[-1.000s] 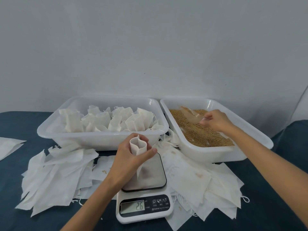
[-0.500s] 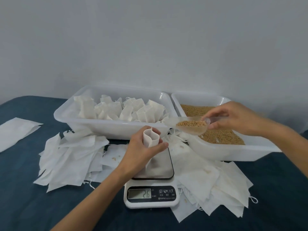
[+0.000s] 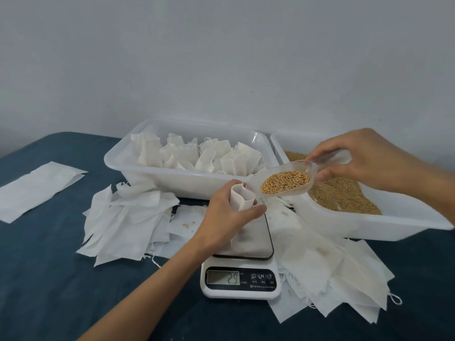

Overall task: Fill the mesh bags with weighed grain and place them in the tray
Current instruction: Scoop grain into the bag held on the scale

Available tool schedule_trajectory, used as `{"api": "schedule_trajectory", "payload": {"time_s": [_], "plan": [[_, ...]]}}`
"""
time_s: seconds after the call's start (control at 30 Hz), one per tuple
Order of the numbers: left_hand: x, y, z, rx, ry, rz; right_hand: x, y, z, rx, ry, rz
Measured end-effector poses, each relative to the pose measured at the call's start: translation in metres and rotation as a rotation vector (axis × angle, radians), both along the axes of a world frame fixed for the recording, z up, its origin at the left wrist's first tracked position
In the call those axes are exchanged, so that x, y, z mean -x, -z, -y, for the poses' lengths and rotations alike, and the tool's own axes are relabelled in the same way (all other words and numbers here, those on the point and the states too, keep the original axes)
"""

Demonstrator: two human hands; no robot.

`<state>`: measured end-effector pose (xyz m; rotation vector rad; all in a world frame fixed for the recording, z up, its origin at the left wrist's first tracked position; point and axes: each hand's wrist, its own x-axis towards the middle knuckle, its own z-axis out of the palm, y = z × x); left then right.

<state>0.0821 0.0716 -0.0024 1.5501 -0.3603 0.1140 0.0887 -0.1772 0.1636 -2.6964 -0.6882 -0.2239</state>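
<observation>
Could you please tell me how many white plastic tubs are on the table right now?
2. The left tub holds filled mesh bags, behind the scale. The right tub holds loose grain, under the right hand; its far end is out of frame.

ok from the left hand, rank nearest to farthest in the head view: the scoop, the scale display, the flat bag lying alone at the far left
From the left hand:
1. Scoop, just right of it, above the held bag.
2. Scale display, below it, toward the camera.
3. Lone flat bag, far left on the blue cloth.
</observation>
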Motion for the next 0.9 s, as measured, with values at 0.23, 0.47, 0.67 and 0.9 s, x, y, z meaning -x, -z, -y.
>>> {"api": "schedule_trajectory", "payload": {"time_s": [0.23,0.47,0.67,0.9], "plan": [[0.002,-0.002,0.0,-0.006,0.019,-0.017,0.0,-0.001,-0.006,0.067,0.028,0.062],[0.003,-0.003,0.0,-0.029,0.032,0.015,0.004,-0.003,-0.014,0.1,0.056,0.078],[0.002,-0.002,0.001,-0.021,0.03,0.004,0.005,-0.005,-0.014,0.118,0.048,0.096],[0.003,-0.003,0.0,0.007,0.043,-0.006,0.005,-0.005,-0.014,0.13,0.041,0.097]]}}
